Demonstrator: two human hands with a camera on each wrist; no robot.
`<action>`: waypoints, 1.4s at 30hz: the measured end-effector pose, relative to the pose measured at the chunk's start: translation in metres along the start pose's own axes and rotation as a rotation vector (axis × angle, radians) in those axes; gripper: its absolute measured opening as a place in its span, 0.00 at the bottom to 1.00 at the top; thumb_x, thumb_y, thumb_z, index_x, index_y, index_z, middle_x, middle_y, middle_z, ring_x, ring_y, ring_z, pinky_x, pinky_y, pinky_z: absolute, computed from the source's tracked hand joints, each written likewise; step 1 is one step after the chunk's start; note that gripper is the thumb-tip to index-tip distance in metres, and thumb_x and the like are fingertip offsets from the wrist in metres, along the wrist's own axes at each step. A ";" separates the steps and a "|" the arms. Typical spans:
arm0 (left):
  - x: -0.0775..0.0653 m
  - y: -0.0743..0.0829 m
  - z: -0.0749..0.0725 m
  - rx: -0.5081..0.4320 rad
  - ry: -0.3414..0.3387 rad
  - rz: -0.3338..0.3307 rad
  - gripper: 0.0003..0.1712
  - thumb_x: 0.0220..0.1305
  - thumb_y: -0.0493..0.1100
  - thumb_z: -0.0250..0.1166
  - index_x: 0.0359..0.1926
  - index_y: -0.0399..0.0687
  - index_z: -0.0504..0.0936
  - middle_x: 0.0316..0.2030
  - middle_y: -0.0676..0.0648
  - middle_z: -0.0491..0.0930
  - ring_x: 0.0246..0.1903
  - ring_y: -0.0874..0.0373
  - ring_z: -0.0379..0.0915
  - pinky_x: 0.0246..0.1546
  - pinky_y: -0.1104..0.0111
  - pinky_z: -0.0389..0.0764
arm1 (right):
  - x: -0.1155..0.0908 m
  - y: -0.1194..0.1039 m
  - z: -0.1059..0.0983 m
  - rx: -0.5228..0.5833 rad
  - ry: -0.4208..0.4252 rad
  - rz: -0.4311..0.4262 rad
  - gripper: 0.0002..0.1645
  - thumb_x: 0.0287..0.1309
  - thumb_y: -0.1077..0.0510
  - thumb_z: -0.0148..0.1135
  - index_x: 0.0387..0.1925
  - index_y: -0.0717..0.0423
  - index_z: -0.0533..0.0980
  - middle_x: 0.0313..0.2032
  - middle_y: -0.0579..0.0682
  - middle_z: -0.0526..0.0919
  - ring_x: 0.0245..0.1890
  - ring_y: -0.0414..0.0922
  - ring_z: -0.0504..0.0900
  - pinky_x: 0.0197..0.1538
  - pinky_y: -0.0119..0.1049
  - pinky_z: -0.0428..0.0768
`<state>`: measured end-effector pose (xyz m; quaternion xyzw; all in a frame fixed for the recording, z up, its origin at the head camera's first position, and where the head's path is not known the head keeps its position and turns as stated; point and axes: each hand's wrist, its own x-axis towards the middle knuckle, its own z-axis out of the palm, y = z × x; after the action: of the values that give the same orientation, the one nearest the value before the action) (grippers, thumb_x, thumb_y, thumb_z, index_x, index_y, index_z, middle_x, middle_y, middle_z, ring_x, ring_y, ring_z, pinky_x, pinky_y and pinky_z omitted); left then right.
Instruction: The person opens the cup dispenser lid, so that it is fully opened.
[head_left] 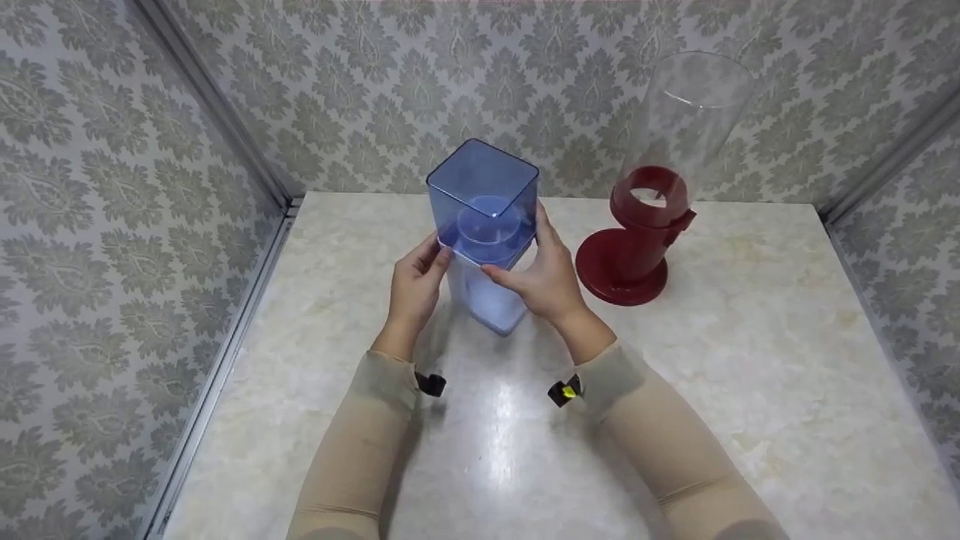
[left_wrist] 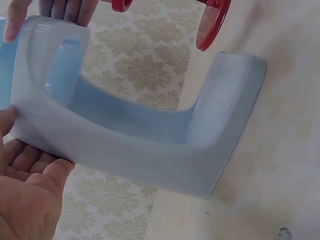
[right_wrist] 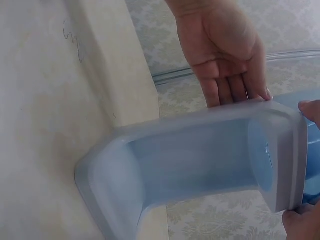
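A clear blue square container [head_left: 484,180] sits on top of a pale blue C-shaped stand [left_wrist: 130,145] with a round hole in its upper part. The stand's foot [right_wrist: 107,185] is on the table. My left hand [head_left: 416,289] holds the left side where container and stand meet, thumb in front. Across from it, my right hand [head_left: 551,277] grips the right side, with its thumb over the front corner and fingers along the side wall. In the left wrist view, the left fingers [left_wrist: 40,162] lie against the stand's upper side.
To the right stands a red stand [head_left: 630,262] with a ring-shaped holder. A tall clear cylinder [head_left: 690,120] rises from that ring, leaning right. Patterned wall panels [head_left: 75,225] enclose the marbled table [head_left: 772,360] at the back and sides.
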<state>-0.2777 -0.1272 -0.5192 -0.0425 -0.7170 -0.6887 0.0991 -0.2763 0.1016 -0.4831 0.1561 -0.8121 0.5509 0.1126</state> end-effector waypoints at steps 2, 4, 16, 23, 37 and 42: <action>-0.003 0.001 -0.002 0.019 0.018 -0.002 0.26 0.83 0.40 0.68 0.76 0.36 0.80 0.72 0.35 0.84 0.74 0.42 0.83 0.74 0.61 0.84 | 0.003 0.001 -0.004 0.029 -0.045 0.001 0.81 0.52 0.48 0.93 0.93 0.55 0.48 0.87 0.58 0.66 0.88 0.54 0.67 0.91 0.52 0.63; -0.007 0.001 -0.005 0.025 0.030 -0.004 0.26 0.81 0.40 0.71 0.74 0.37 0.83 0.69 0.36 0.87 0.70 0.43 0.86 0.70 0.65 0.86 | 0.007 0.001 -0.009 0.062 -0.106 0.018 0.80 0.52 0.51 0.93 0.93 0.55 0.49 0.87 0.57 0.65 0.89 0.53 0.64 0.92 0.51 0.62; -0.035 0.000 -0.013 -0.006 0.043 -0.069 0.28 0.71 0.41 0.81 0.69 0.40 0.88 0.64 0.38 0.91 0.65 0.46 0.90 0.63 0.66 0.91 | 0.015 0.013 -0.023 0.203 -0.326 0.025 0.72 0.53 0.63 0.89 0.91 0.48 0.55 0.81 0.50 0.73 0.86 0.46 0.67 0.92 0.47 0.62; -0.018 -0.010 -0.021 0.037 -0.135 -0.027 0.65 0.55 0.59 0.91 0.86 0.47 0.68 0.81 0.41 0.75 0.78 0.41 0.74 0.85 0.45 0.72 | 0.017 0.020 -0.025 0.193 -0.367 0.023 0.69 0.52 0.63 0.88 0.89 0.50 0.58 0.81 0.50 0.73 0.88 0.47 0.66 0.92 0.49 0.61; 0.016 -0.014 0.002 0.006 -0.225 0.022 0.96 0.24 0.90 0.83 0.87 0.38 0.62 0.77 0.34 0.77 0.77 0.39 0.74 0.85 0.45 0.71 | 0.030 0.027 -0.029 0.242 -0.403 -0.013 0.70 0.54 0.61 0.89 0.90 0.50 0.56 0.82 0.52 0.72 0.88 0.49 0.65 0.93 0.51 0.57; 0.019 -0.019 0.007 -0.008 -0.191 0.040 0.92 0.26 0.89 0.84 0.85 0.39 0.65 0.76 0.35 0.79 0.76 0.40 0.75 0.85 0.47 0.72 | 0.033 0.023 -0.030 0.249 -0.406 -0.014 0.72 0.56 0.62 0.87 0.91 0.54 0.52 0.87 0.54 0.66 0.91 0.51 0.59 0.94 0.53 0.53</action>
<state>-0.3009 -0.1229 -0.5340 -0.1225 -0.7194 -0.6822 0.0441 -0.3150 0.1335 -0.4799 0.2819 -0.7428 0.6033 -0.0692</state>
